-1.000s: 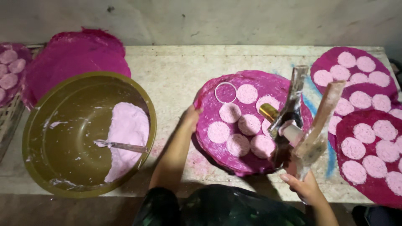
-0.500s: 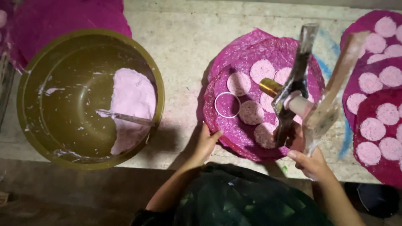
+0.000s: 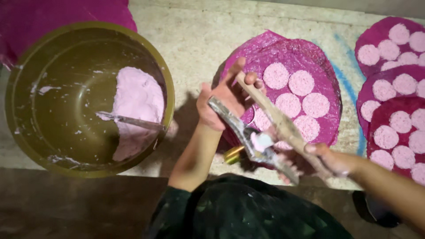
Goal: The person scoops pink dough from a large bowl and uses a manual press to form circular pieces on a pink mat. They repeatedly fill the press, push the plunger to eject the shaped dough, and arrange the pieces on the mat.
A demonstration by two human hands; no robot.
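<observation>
Nearest us, our right hand [image 3: 330, 161] grips the handle ends of a long hinged press [image 3: 265, 128], fingers clenched around them. A lump of pink dough [image 3: 261, 141] sits inside the press, just ahead of those fingers. Our left hand [image 3: 223, 99] grasps the press's far tips, fingers curled around them. Beyond the fingertips lies a magenta cloth [image 3: 305, 57] carrying several pressed pink discs [image 3: 301, 82], with bare room left for more. Left of the left hand, an olive bowl [image 3: 166, 88] holds plenty of pink dough and a spoon [image 3: 128, 119], so we judge the work partly done.
</observation>
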